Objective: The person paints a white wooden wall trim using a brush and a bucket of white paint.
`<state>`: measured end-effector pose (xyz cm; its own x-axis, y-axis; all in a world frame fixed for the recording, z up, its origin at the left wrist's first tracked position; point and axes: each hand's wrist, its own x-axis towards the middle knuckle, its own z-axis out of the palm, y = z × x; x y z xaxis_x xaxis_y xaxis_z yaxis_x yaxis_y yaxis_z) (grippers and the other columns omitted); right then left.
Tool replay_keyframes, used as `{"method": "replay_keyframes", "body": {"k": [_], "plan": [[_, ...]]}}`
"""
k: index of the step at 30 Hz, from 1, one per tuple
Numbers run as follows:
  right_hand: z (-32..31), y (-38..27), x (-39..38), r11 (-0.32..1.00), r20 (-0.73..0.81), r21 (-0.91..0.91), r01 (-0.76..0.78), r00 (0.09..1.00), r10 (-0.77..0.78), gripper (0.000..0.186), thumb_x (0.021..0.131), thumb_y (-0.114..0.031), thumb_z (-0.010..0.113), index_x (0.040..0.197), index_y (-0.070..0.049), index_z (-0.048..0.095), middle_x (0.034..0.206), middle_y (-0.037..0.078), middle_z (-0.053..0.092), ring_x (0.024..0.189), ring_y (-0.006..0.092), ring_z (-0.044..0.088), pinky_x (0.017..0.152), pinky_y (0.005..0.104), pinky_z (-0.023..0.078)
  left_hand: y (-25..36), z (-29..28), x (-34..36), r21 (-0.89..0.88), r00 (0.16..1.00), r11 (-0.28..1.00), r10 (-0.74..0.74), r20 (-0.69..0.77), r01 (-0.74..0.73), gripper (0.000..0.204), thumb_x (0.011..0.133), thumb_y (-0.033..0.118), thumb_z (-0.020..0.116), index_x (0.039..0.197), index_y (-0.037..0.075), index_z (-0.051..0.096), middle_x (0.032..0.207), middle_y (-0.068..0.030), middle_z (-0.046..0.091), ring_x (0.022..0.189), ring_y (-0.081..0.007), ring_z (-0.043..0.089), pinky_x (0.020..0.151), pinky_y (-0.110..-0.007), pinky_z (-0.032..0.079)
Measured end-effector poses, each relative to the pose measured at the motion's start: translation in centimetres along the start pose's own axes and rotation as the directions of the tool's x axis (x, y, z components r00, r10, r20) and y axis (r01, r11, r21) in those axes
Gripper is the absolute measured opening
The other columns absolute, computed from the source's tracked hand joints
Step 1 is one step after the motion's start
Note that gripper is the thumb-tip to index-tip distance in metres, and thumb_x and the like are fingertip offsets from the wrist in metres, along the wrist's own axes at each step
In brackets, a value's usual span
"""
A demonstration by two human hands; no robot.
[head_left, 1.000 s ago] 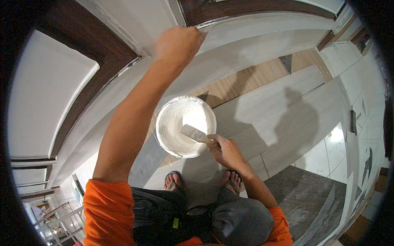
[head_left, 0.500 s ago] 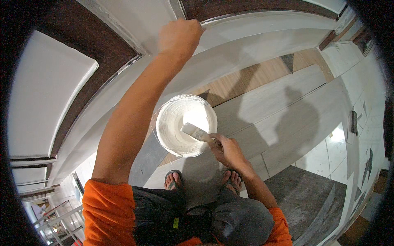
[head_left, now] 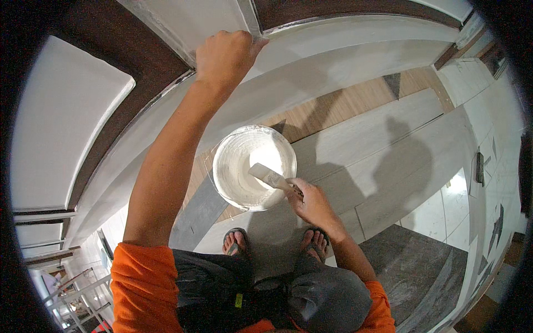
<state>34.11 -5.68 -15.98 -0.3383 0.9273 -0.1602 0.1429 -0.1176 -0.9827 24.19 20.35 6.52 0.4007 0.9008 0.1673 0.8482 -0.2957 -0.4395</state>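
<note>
A white-coated bucket [head_left: 226,165] stands on the floor [head_left: 338,149] at the view's centre. At its four o'clock, the right hand [head_left: 312,204] closes round the handle of a paintbrush [head_left: 268,176], bristles toward ten o'clock over the opening. At eleven o'clock, the left hand [head_left: 226,58] bends by the pale wall [head_left: 338,34]; I cannot tell whether its hidden fingers pinch anything.

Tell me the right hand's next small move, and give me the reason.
The right hand should probably ease the brush a little lower into the bucket: it grips the handle, the bristles point in over the open mouth, and the inner wall is coated white. Whether the bristles touch anything inside is hard to tell.
</note>
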Motion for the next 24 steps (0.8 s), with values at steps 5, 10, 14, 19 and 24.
{"method": "replay_keyframes", "body": {"k": [5,10,14,19,24], "plan": [[0.5,-1.1,-0.2,1.0,-0.059,0.03,-0.001,0.998,0.003,0.038,0.091,-0.027,0.065,0.122,-0.006,0.058,0.092,0.024,0.069,0.088,0.0441,0.067,0.075,0.0503,0.052,-0.8,-0.6,-1.4,0.029,0.997,0.996,0.082,0.012,-0.082,0.057,0.093,0.054,0.058,0.069,0.004,0.071,0.066,-0.0207,0.066,0.066,-0.0389,0.068,0.062,-0.047,0.056],[0.8,-1.4,0.1,1.0,-0.109,-0.01,-0.004,0.994,0.003,0.031,0.094,-0.027,0.062,0.114,-0.004,0.06,0.086,0.022,0.068,0.084,0.0429,0.067,0.073,0.0486,0.051,-3.9,-1.2,-7.3,-0.201,0.973,0.979,0.075,0.216,-0.031,0.062,0.093,0.054,0.057,0.063,0.0,0.068,0.06,-0.0222,0.062,0.059,-0.0391,0.064,0.062,-0.047,0.053],[1.7,-5.3,0.7,0.999,-0.058,-0.042,-0.031,0.998,0.029,0.026,0.096,-0.026,0.058,0.109,-0.003,0.063,0.088,0.023,0.068,0.083,0.0423,0.067,0.074,0.0482,0.051,-10.8,1.2,-15.9,-0.209,0.872,0.968,-0.017,0.489,0.136,0.064,0.093,0.054,0.058,0.061,-0.001,0.065,0.055,-0.0216,0.058,0.054,-0.0416,0.061,0.064,-0.05,0.052],[4.2,-6.4,1.2,0.973,-0.037,-0.228,-0.022,0.999,0.014,0.027,0.097,-0.028,0.056,0.11,-0.007,0.066,0.089,0.022,0.069,0.08,0.0419,0.067,0.076,0.0513,0.051,-18.2,6.5,-24.3,-0.01,0.433,0.928,-0.164,0.886,0.372,0.084,0.099,0.065,0.035,0.086,-0.011,0.068,0.082,-0.0289,0.068,0.091,-0.0424,0.068,0.085,-0.052,0.05],[7.5,-6.3,1.6,0.929,0.09,-0.369,-0.009,0.995,0.046,0.03,0.099,-0.032,0.05,0.115,-0.013,0.067,0.093,0.018,0.071,0.088,0.0425,0.067,0.082,0.058,0.049,-22.7,12.0,-32.8,-0.339,0.427,0.766,0.094,0.899,0.546,0.088,0.097,0.071,0.032,0.114,-0.012,0.059,0.104,-0.028,0.067,0.096,-0.036,0.068,0.083,-0.047,0.054]]}}
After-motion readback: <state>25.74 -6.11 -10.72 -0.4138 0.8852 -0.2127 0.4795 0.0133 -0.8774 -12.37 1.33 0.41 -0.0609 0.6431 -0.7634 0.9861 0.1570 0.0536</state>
